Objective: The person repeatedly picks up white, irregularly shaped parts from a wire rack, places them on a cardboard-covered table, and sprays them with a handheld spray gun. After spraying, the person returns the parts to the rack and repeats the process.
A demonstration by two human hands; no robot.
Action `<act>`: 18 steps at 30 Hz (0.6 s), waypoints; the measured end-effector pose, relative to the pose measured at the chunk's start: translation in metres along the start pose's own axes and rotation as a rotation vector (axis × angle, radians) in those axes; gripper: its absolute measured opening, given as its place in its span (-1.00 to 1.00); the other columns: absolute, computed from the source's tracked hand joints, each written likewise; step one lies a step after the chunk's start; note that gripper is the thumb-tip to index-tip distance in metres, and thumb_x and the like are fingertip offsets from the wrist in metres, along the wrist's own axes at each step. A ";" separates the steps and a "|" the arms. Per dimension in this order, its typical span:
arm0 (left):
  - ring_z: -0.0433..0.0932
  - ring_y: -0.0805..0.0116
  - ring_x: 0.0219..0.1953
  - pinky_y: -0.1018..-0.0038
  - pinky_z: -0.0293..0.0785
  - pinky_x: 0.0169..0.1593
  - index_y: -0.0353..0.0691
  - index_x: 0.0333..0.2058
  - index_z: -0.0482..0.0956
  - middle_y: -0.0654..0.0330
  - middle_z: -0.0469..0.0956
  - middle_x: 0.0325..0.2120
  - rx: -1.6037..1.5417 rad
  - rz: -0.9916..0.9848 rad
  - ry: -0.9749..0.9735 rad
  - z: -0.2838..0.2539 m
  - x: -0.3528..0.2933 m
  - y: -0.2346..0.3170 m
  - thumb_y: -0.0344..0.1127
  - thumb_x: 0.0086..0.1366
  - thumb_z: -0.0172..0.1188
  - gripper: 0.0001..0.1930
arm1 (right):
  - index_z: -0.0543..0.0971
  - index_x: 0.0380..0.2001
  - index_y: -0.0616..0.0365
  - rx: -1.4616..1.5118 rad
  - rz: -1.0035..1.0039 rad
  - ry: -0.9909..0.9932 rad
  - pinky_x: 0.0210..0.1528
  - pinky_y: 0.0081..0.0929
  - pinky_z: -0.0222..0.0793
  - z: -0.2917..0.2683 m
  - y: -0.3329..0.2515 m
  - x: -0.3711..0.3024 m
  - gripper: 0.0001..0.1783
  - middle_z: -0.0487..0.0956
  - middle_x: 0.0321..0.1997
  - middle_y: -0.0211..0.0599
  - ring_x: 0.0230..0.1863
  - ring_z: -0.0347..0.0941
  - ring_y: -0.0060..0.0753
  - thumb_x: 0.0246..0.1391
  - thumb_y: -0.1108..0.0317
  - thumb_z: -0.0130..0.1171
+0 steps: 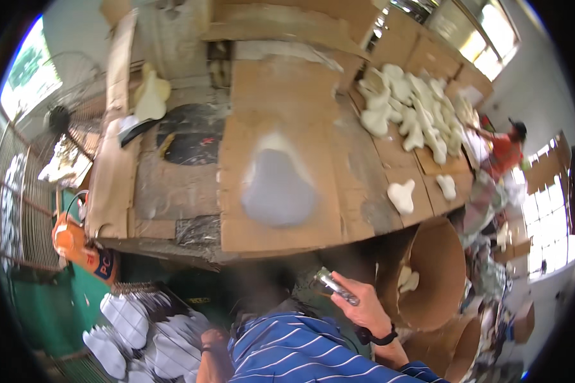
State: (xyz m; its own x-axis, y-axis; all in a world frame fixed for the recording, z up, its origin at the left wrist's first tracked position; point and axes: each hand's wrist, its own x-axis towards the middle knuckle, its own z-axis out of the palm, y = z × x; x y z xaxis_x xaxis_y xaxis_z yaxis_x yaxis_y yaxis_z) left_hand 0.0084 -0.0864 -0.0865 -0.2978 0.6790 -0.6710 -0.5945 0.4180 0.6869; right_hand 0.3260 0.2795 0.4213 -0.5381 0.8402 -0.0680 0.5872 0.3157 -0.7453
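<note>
My right hand (367, 309) is closed around a short silver metal tool (336, 286) like a spray gun, in front of the table edge. Low on the left, my left hand (214, 338) is smeared by motion beside several grey saddle-shaped pads (176, 348); its fingers cannot be made out. On the cardboard sheet (287, 96) in the middle of the table lies a blurred saddle-shaped foam pad (280, 188), grey over its wide near part and cream at its narrow far end.
Cream foam pads (412, 105) are heaped at the table's far right, with two single pads (400, 196) nearer. Cardboard drums (431, 271) stand at the right below the table. An orange container (76, 239) and a large fan (57, 119) are at the left. Another person (506, 153) is at the far right.
</note>
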 end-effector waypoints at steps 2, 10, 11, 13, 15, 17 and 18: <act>0.57 0.15 -0.60 0.26 0.48 -0.60 -0.04 -0.31 0.54 0.18 0.58 -0.54 0.459 0.116 0.018 -0.013 -0.005 -0.001 -0.25 0.38 0.12 -0.91 | 0.52 0.19 0.29 -0.003 0.008 0.111 -0.11 -0.33 0.52 -0.026 -0.014 -0.009 -0.42 0.65 -0.16 0.04 -0.22 0.61 0.03 0.06 0.49 0.37; 0.62 0.18 -0.36 0.15 0.62 -0.29 -0.09 -0.05 0.55 0.15 0.58 -0.38 -0.868 -0.247 -0.361 -0.003 0.029 0.048 -0.33 0.39 0.09 -0.80 | 0.55 0.18 0.27 0.042 0.063 0.232 -0.15 -0.41 0.53 -0.075 -0.037 -0.009 -0.41 0.68 -0.18 -0.03 -0.25 0.65 -0.15 0.01 0.56 0.39; 0.62 0.19 -0.34 0.17 0.63 -0.26 -0.11 0.01 0.53 0.15 0.59 -0.36 -0.593 -0.171 -0.138 0.016 0.033 0.063 -0.33 0.39 0.09 -0.76 | 0.57 0.15 0.27 0.046 0.079 0.205 -0.13 -0.41 0.53 -0.077 -0.035 -0.009 -0.43 0.69 -0.18 -0.04 -0.25 0.65 -0.17 0.01 0.54 0.39; 0.64 0.23 -0.31 0.20 0.65 -0.21 -0.16 0.12 0.50 0.14 0.61 -0.32 0.103 -0.241 0.277 0.082 0.041 0.120 -0.33 0.39 0.11 -0.66 | 0.57 0.15 0.27 0.027 0.128 0.129 -0.13 -0.42 0.52 -0.078 -0.028 -0.018 -0.41 0.68 -0.15 -0.01 -0.24 0.65 -0.15 -0.04 0.56 0.40; 0.65 0.25 -0.30 0.24 0.65 -0.23 -0.21 0.16 0.47 0.14 0.62 -0.29 0.137 -0.220 0.315 0.103 0.044 0.139 -0.30 0.40 0.14 -0.61 | 0.57 0.16 0.25 0.027 0.092 0.096 -0.16 -0.43 0.50 -0.079 -0.020 -0.012 -0.38 0.68 -0.19 -0.03 -0.27 0.63 -0.17 -0.06 0.58 0.40; 0.65 0.24 -0.32 0.22 0.66 -0.27 -0.23 0.17 0.47 0.12 0.62 -0.27 0.149 -0.204 0.333 0.105 0.045 0.140 -0.28 0.40 0.16 -0.60 | 0.57 0.17 0.24 0.050 0.057 0.160 -0.18 -0.43 0.50 -0.079 -0.017 0.000 -0.38 0.68 -0.20 -0.04 -0.29 0.62 -0.18 -0.05 0.58 0.39; 0.64 0.27 -0.34 0.24 0.65 -0.29 -0.20 0.16 0.47 0.14 0.62 -0.28 0.150 -0.230 0.337 0.107 0.045 0.139 -0.30 0.39 0.18 -0.60 | 0.56 0.17 0.23 0.061 0.042 0.194 -0.19 -0.42 0.49 -0.079 -0.016 0.007 -0.38 0.68 -0.20 -0.05 -0.30 0.61 -0.19 -0.05 0.59 0.39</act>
State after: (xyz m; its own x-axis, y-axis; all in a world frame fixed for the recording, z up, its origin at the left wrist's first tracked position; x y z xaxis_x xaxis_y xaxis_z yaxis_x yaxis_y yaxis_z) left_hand -0.0080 0.0670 0.0088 -0.4125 0.3329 -0.8480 -0.5661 0.6356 0.5249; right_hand 0.3611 0.3150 0.4853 -0.3835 0.9232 0.0249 0.5657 0.2561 -0.7839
